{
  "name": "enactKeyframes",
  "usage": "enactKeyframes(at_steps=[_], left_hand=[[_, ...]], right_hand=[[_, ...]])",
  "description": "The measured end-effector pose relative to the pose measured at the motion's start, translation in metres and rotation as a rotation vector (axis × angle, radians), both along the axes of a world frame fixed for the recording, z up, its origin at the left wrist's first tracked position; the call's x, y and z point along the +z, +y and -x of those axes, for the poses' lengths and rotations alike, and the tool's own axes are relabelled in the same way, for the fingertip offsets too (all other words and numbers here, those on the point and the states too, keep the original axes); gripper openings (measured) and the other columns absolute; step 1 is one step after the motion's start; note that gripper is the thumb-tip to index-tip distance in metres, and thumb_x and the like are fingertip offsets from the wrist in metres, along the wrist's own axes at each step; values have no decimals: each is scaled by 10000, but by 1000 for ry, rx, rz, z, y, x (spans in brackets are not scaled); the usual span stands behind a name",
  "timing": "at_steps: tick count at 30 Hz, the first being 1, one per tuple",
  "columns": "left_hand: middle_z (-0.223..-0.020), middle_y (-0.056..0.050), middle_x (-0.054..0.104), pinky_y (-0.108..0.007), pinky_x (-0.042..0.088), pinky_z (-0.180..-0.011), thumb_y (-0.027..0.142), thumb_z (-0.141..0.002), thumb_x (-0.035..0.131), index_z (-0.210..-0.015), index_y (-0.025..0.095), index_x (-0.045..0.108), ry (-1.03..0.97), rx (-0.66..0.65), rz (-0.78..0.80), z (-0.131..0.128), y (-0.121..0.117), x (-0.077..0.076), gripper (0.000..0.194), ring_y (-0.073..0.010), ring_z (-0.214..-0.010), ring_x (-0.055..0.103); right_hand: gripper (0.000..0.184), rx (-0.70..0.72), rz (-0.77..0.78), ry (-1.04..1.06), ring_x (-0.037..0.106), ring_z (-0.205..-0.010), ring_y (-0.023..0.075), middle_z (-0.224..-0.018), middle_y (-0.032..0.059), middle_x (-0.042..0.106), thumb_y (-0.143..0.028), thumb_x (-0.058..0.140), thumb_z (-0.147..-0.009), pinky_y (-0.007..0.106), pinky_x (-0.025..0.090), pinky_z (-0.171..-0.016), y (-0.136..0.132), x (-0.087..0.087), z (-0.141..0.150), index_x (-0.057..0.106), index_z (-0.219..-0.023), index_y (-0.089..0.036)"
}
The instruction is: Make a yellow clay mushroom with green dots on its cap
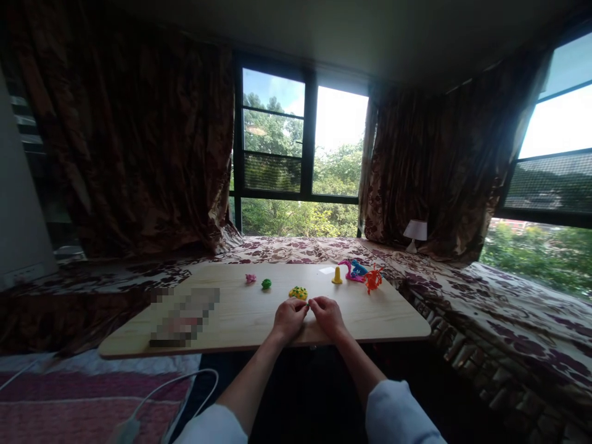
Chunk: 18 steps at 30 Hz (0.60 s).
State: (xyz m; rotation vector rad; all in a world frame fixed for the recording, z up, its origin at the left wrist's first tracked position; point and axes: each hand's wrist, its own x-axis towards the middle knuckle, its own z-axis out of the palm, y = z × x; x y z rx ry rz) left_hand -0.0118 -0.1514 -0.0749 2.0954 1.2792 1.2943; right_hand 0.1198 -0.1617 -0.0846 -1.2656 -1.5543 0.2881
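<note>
Both my hands are close together over the front middle of the table, fingertips nearly meeting. Between them shows a tiny green bit (pixel 308 304), which looks like modelling clay. My left hand (pixel 290 318) pinches it from the left, and my right hand (pixel 327 316) is closed on its other side. Just beyond the fingers sits a yellow lump with green dots (pixel 298 291), its near edge partly covered by my left hand. Farther back to the left lie a green lump (pixel 266 283) and a pink lump (pixel 250 279).
Right of my hands stand a yellow bell-shaped piece (pixel 337 276), magenta (pixel 348 271) and blue (pixel 358 269) figures and a spiky orange figure (pixel 373 280). A blurred flat item (pixel 185 317) lies on the table's (pixel 240 320) left. A white cable (pixel 161 383) hangs below.
</note>
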Motion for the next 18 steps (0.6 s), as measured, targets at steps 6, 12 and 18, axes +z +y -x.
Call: enactKeyframes(at_steps=[6, 12, 18], left_hand=[[-743, -25, 634, -264, 418, -703, 253, -728, 556, -711, 192, 687, 5, -6, -8, -2, 2, -4, 146, -145, -731, 567], [-700, -16, 619, -250, 415, -618, 276, -746, 533, -843, 164, 656, -11, -3, 3, -3, 7, -8, 193, -127, -636, 555], [-730, -24, 622, -263, 408, -688, 297, -766, 513, -729, 192, 680, 27, -42, -16, 0, 2, -3, 201, -143, -712, 562]], right_hand=[[188, -35, 7, 3, 599, -670, 155, -714, 48, 671, -278, 510, -763, 243, 434, -640, 1, -3, 0, 658, -730, -165], [233, -49, 15, 19, 594, -623, 144, -660, 37, 663, -298, 474, -784, 232, 437, -599, 2, -1, -1, 654, -712, -168], [216, -18, 5, 36, 616, -704, 150, -779, 32, 683, -250, 483, -767, 250, 465, -669, 3, -2, -1, 664, -867, -188]])
